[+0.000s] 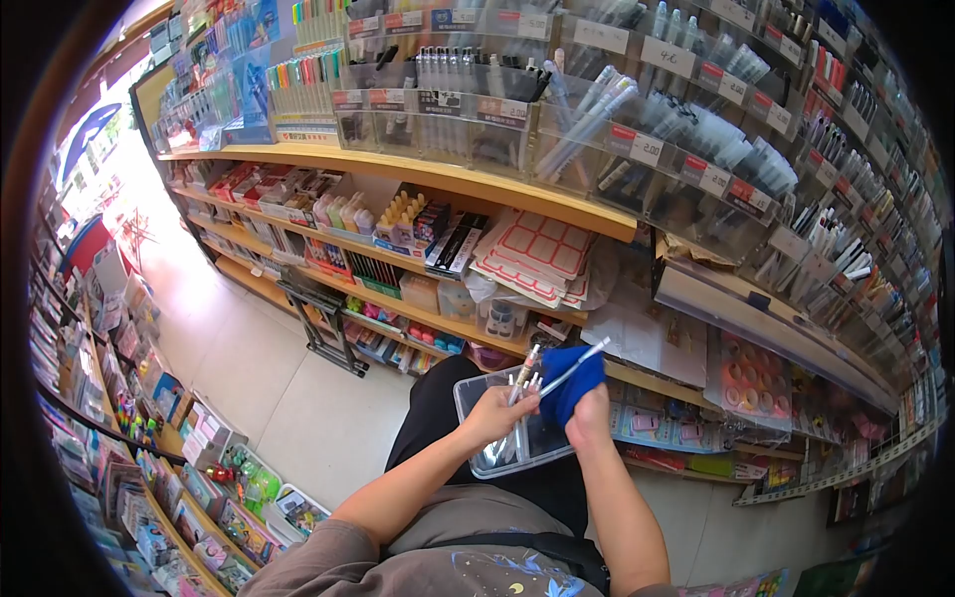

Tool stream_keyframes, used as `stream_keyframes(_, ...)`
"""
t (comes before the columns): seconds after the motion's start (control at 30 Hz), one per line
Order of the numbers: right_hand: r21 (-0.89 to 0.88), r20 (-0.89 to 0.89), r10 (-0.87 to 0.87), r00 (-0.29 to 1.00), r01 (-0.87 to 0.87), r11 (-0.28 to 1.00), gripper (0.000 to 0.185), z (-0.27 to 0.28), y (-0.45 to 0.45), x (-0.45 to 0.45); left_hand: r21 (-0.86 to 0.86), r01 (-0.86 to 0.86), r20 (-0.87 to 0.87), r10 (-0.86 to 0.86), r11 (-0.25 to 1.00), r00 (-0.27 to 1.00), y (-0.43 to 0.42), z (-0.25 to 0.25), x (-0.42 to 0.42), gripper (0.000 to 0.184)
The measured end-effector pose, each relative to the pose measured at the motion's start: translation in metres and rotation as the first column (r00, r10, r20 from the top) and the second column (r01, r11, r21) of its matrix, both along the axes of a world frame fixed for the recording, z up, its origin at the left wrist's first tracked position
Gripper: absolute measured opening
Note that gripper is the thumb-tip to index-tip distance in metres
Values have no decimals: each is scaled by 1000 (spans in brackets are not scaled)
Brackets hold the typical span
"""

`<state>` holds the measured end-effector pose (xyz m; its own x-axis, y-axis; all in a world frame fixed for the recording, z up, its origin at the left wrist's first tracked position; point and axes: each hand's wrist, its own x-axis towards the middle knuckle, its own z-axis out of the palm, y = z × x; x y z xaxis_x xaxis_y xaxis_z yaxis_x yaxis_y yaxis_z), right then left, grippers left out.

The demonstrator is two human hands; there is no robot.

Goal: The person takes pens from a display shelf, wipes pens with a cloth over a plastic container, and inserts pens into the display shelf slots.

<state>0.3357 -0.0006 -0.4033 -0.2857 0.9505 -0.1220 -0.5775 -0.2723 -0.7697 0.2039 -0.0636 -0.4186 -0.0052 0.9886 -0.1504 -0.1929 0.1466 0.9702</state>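
Note:
Several pens (pixel 527 370) are in my left hand (pixel 489 414), its fingers closed round them above a clear plastic box (pixel 547 456). More pens lie inside the box, which rests on my lap. My right hand (pixel 589 416) is wrapped in a blue cloth (pixel 572 381), with its fingers mostly hidden by the fabric. One white pen (pixel 577 372) slants up to the right across the cloth, its lower end near my left fingers.
Pen racks (pixel 438 109) with price labels stand ahead above a wooden shelf edge (pixel 398 169). Red-bordered sheets (pixel 537 254) lie on a lower shelf. A black folding stand (pixel 323 323) is at the left front. Goods racks (pixel 179 497) line the lower left.

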Motion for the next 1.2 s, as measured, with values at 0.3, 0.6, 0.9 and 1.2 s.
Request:
stream_keyframes(0.3,116,288,57,956,-93,989,12,-1,-11,-1,-17,-227,1,227,974,974,7,17,-11,20)
stream_keyframes(0.6,182,822,135,553,-481,857,22,-31,-10,-4,-1,-247,-15,247,969,969,14,28,-18,20)
stream_keyframes(0.9,263,839,134,527,-608,749,19,-29,-10,0,154,-425,136,407,892,903,18,28,-41,23)
stream_keyframes(1.2,136,483,-36,875,-34,990,18,0,-14,-1,147,-475,176,450,868,876,20,18,-54,18)
